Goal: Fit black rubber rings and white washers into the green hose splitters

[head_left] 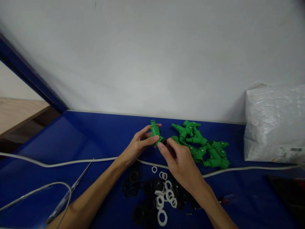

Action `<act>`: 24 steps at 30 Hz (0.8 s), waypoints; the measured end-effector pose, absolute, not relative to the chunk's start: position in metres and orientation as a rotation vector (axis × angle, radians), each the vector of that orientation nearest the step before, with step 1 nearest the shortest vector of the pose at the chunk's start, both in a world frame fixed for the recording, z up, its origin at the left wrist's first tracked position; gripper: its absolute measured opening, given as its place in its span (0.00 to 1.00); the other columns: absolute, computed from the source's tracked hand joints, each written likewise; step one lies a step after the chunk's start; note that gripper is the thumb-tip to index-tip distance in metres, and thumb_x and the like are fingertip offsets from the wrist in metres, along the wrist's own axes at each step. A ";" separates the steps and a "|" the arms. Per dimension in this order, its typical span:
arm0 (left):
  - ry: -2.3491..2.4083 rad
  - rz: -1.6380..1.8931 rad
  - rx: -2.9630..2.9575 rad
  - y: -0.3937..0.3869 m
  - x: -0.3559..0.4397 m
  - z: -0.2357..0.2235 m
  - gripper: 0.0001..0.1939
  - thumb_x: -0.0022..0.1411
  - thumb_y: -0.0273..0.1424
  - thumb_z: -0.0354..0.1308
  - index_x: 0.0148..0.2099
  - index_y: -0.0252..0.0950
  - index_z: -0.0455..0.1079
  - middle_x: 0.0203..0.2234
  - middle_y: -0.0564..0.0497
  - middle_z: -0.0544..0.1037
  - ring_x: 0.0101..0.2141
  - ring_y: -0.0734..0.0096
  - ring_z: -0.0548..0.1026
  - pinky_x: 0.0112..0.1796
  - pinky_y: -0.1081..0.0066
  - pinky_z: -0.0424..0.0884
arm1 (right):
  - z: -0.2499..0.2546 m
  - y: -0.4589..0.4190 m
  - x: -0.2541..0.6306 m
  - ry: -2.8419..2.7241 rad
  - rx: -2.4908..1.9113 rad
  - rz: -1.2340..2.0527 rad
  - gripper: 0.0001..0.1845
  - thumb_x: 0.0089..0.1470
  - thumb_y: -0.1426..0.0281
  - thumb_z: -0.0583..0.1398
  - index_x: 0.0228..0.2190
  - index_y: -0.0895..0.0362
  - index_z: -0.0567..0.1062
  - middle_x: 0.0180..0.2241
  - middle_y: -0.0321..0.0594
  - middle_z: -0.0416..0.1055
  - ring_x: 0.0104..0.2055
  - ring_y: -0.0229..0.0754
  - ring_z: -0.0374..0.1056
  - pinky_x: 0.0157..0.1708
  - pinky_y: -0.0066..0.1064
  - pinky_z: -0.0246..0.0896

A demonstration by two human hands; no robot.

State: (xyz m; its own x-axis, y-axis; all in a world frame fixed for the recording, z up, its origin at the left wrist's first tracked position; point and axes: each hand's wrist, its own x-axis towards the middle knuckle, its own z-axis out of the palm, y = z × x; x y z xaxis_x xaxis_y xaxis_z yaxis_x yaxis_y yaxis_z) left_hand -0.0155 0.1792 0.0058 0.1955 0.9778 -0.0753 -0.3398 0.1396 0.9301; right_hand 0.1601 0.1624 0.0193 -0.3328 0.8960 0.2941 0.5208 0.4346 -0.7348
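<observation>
White rings [159, 192] | cable [71, 163] crossing behind | left hand [137, 146] grips green fitting [155, 131]; right hand [182, 160] pinches its black collar [164, 142]

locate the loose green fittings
In the head view, the loose green fittings lie piled right of centre on the blue table, beyond the right hand.

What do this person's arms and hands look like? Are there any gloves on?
No gloves! The left hand and right hand are both bare, with slim fingers. The left forearm and right forearm are bare too: no sleeves, watch or bracelet shows. I see no rings, but some fingers are hidden.
</observation>
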 end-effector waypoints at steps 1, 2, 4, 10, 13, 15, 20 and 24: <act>0.881 1.162 0.870 0.181 -0.016 0.006 0.27 0.56 0.37 0.69 0.58 0.38 0.74 0.37 0.50 0.77 0.36 0.71 0.74 0.38 0.75 0.69 | 0.020 0.163 0.161 -2.040 -1.173 0.709 0.22 0.67 0.59 0.55 0.22 0.53 0.61 0.19 0.28 0.59 0.22 0.35 0.58 0.25 0.30 0.51; 0.894 1.179 0.786 0.183 -0.017 0.006 0.26 0.58 0.38 0.67 0.57 0.36 0.74 0.37 0.48 0.78 0.35 0.71 0.74 0.35 0.76 0.70 | 0.020 0.163 0.162 -2.099 -1.147 0.717 0.22 0.66 0.60 0.56 0.21 0.53 0.62 0.19 0.28 0.59 0.22 0.35 0.58 0.26 0.30 0.52; 0.895 1.212 0.620 0.187 -0.020 0.007 0.21 0.61 0.38 0.63 0.53 0.31 0.76 0.35 0.46 0.78 0.33 0.72 0.75 0.31 0.78 0.71 | 0.021 0.162 0.164 -2.255 -1.084 0.732 0.19 0.64 0.65 0.59 0.22 0.54 0.67 0.21 0.29 0.63 0.25 0.36 0.62 0.29 0.30 0.55; 0.791 1.113 0.373 0.197 -0.029 0.006 0.19 0.70 0.37 0.52 0.43 0.25 0.76 0.25 0.47 0.74 0.22 0.77 0.72 0.19 0.83 0.67 | 0.013 0.156 0.168 -2.552 -1.024 0.799 0.12 0.58 0.77 0.65 0.42 0.49 0.81 0.38 0.34 0.73 0.42 0.40 0.72 0.44 0.29 0.65; 0.807 1.044 0.371 0.197 -0.030 0.002 0.20 0.72 0.36 0.48 0.46 0.24 0.76 0.24 0.48 0.74 0.18 0.80 0.70 0.16 0.85 0.65 | 0.008 0.155 0.169 -2.600 -1.036 0.776 0.14 0.57 0.78 0.65 0.42 0.48 0.80 0.39 0.34 0.73 0.43 0.39 0.73 0.45 0.28 0.66; 0.825 1.009 0.392 0.197 -0.030 -0.001 0.20 0.72 0.36 0.49 0.48 0.24 0.76 0.23 0.49 0.74 0.17 0.81 0.70 0.16 0.85 0.66 | 0.006 0.155 0.168 -2.597 -1.031 0.752 0.13 0.56 0.79 0.65 0.39 0.49 0.80 0.38 0.33 0.72 0.42 0.38 0.73 0.43 0.27 0.67; 0.928 0.944 0.549 0.198 -0.029 -0.006 0.23 0.67 0.44 0.56 0.50 0.28 0.77 0.20 0.51 0.74 0.19 0.79 0.71 0.16 0.83 0.64 | 0.001 0.157 0.167 -2.556 -1.009 0.769 0.12 0.55 0.82 0.64 0.33 0.52 0.74 0.37 0.32 0.72 0.41 0.38 0.72 0.40 0.27 0.66; 1.057 0.963 0.705 0.194 -0.025 -0.005 0.25 0.62 0.47 0.62 0.48 0.30 0.79 0.21 0.51 0.75 0.20 0.78 0.72 0.18 0.81 0.63 | 0.004 0.159 0.163 -2.407 -0.950 0.938 0.11 0.56 0.82 0.62 0.31 0.53 0.74 0.34 0.31 0.73 0.35 0.36 0.71 0.37 0.27 0.65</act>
State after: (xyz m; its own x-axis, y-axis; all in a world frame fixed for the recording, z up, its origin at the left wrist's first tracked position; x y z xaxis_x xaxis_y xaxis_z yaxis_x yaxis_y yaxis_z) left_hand -0.0254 0.1945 -0.0050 0.1764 0.9040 -0.3895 -0.3042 0.4264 0.8518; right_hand 0.1631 0.1588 0.0040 -0.6959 0.7104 0.1054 0.4517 0.5471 -0.7047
